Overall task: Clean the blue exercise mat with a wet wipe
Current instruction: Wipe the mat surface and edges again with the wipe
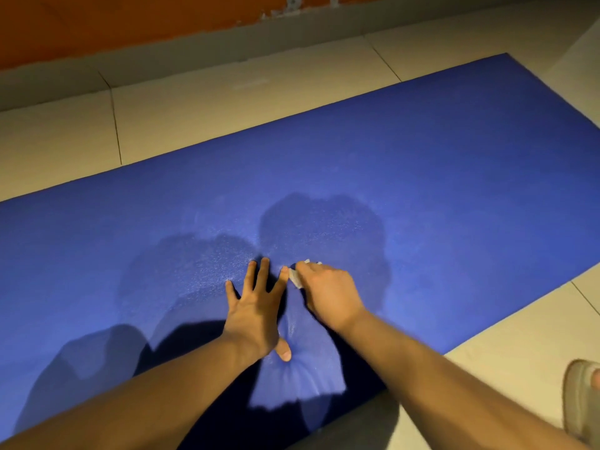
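Note:
The blue exercise mat (406, 177) lies flat on the tiled floor and fills most of the view. My left hand (255, 315) presses flat on the mat with its fingers spread and straight. Just to its right, my right hand (328, 292) grips a small crumpled white wet wipe (296, 277) against the mat. Only the wipe's edges show beside the fingers; the rest is under the hand. The mat wrinkles slightly around my left thumb.
Pale floor tiles (201, 115) surround the mat. An orange wall (97, 24) with a grey base runs along the far side. A foot in a beige slipper (582, 397) rests on the tiles at the lower right edge.

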The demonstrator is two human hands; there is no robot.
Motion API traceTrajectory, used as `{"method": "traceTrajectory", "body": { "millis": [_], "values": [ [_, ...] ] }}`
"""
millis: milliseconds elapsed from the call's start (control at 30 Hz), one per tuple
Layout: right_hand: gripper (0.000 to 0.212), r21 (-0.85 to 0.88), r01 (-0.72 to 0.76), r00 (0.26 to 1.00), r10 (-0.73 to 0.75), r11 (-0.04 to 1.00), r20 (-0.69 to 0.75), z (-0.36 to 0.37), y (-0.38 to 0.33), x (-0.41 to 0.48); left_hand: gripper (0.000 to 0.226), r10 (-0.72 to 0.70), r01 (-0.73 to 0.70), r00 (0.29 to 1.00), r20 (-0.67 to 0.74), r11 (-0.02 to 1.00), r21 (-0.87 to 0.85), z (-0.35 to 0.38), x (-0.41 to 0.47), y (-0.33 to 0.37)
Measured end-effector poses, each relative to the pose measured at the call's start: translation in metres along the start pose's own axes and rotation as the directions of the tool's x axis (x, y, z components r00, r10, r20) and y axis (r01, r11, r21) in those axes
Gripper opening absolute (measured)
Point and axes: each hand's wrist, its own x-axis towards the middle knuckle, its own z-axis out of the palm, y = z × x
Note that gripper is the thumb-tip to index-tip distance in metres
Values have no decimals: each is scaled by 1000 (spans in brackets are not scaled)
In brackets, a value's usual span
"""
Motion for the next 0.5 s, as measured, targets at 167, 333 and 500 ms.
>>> {"method": "traceTrajectory", "body": {
  "millis": [167,333,500],
  "values": [
    [2,-79,-511,856,499,856,-131,-46,89,29,157,-11,10,1000,19,998,56,-4,-1,6],
    [14,33,-476,869,476,879,-132,-8,24,26,157,-18,16,1000,15,995,101,-4,-2,5],
    [13,-31,45,997,-43,999,70,0,-1,-16,158,-28,24,999,25,991,134,-5,0,5]
  ]
}}
